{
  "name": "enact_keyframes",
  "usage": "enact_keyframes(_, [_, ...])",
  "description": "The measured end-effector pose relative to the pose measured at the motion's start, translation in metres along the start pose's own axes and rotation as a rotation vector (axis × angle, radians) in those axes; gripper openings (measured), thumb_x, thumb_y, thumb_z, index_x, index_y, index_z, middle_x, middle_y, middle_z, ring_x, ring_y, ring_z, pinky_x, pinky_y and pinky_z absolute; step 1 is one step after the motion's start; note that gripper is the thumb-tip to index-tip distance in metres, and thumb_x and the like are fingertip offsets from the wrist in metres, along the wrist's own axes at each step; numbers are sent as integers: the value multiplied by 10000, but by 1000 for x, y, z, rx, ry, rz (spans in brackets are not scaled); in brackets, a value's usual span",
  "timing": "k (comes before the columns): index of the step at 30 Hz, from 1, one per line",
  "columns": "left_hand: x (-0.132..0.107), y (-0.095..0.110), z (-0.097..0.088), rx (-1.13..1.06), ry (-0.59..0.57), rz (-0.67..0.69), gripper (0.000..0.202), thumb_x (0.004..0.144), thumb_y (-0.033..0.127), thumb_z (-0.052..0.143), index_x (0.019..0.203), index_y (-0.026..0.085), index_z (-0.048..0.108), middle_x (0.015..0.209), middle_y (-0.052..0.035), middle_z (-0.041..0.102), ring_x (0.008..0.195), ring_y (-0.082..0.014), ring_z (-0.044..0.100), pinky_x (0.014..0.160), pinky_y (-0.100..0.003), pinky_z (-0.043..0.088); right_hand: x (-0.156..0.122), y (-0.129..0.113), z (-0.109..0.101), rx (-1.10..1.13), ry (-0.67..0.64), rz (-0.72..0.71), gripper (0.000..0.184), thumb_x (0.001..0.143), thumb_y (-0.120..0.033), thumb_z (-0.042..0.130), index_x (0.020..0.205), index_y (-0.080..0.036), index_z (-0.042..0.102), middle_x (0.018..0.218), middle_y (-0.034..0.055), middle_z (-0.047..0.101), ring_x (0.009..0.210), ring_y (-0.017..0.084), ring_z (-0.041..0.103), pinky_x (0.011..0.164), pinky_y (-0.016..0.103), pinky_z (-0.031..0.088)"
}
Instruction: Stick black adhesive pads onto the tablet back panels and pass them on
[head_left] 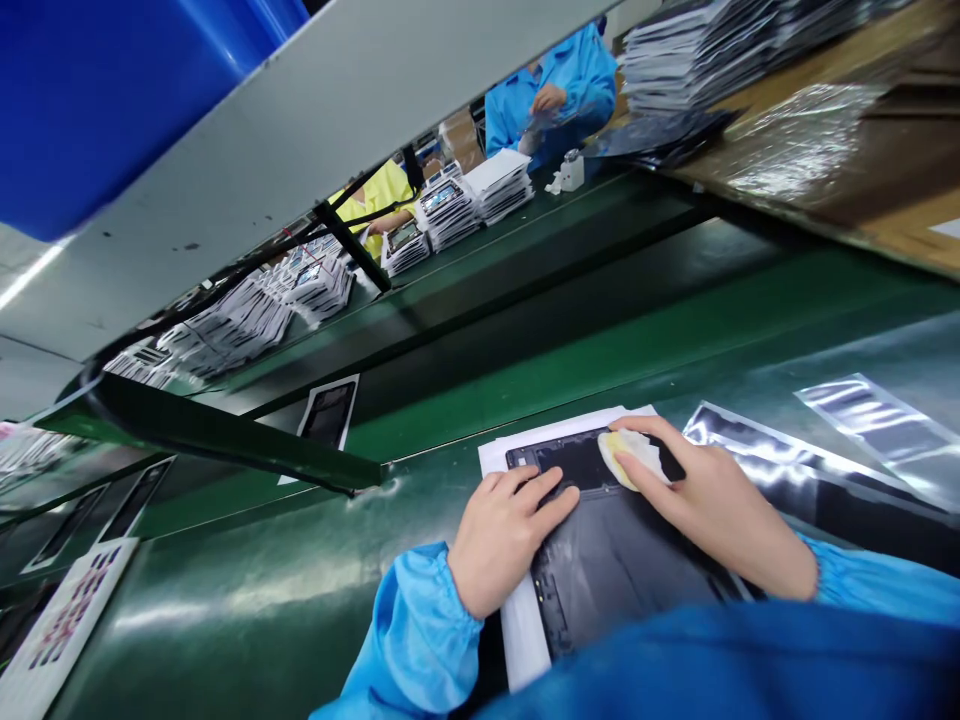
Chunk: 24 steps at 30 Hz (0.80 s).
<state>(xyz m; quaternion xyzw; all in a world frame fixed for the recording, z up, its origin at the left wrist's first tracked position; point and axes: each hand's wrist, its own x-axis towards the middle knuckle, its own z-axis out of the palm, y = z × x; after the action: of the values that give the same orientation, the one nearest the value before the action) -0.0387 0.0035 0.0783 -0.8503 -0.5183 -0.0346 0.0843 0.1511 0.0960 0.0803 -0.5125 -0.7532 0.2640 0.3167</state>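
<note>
A flat black panel lies on a white sheet on the green bench in front of me. My left hand rests on the panel's left edge, fingers stretched flat and pressing it down. My right hand presses a small pale yellow cloth against the panel's upper part, fingers lying over the cloth. Both arms wear light blue sleeves.
Silvery foil bags lie to the right on the green surface. A black panel on white backing rides the belt beyond. Stacks of packaged parts line the far side, where a person in blue and another in yellow work. A shelf hangs overhead.
</note>
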Motion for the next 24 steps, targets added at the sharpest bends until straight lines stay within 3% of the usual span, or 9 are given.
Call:
enact_keyframes(6, [-5, 4, 3, 28, 63, -10, 341, 950, 146, 453, 1219, 269, 623, 1266, 12, 653, 1087, -180, 596, 850, -316, 501, 7, -12, 14, -183, -69, -221, 240, 677, -391, 377, 846, -314, 528, 333, -92, 471, 311, 121, 473, 369, 216, 293])
enact_keyframes(13, [-10, 3, 2, 25, 39, -40, 418, 888, 33, 465, 1201, 246, 642, 1232, 17, 674, 1049, -160, 612, 830, -282, 535, 2, 10, -7, -236, 32, -103, 265, 674, -428, 365, 850, -298, 514, 304, -94, 433, 302, 141, 476, 363, 227, 285])
enact_keyframes(18, [-2, 5, -3, 61, 46, -11, 380, 898, 37, 454, 1175, 205, 651, 1128, -20, 704, 952, -171, 625, 754, -299, 546, -7, 8, -10, -202, -8, -154, 246, 675, -407, 377, 839, -304, 528, 343, -84, 486, 329, 139, 499, 381, 235, 321])
enact_keyframes(21, [8, 10, -1, 83, 53, -6, 363, 908, 54, 457, 1184, 197, 644, 1049, -45, 701, 914, -182, 623, 720, -312, 535, -10, 13, -19, -39, 17, -17, 238, 641, -401, 437, 834, -305, 536, 345, -95, 490, 289, 114, 454, 371, 234, 339])
enact_keyframes(24, [25, 21, 3, 64, 90, 1, 371, 931, 94, 448, 1230, 232, 619, 1046, -59, 678, 887, -194, 615, 697, -328, 510, -12, 24, -27, 266, 149, 209, 262, 604, -384, 490, 842, -296, 555, 550, -62, 612, 339, 91, 480, 399, 240, 391])
